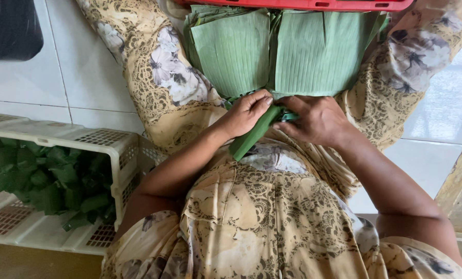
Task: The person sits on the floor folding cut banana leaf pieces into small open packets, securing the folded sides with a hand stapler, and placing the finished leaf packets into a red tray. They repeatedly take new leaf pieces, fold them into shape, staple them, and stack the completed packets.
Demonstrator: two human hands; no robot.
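Pinching the folded leaf parcel (254,135) with your left hand (246,113) and right hand (316,120), fingers clamped on it over your lap, keep each fold tight below the leaf stack (282,49) at twelve o'clock.

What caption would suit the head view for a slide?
Both hands, left hand and right hand, fold a banana-leaf parcel beside cut leaf sheets and a white crate.

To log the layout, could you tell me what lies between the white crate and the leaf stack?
In the head view, the person's patterned-cloth-covered leg lies between the white crate and the leaf stack.
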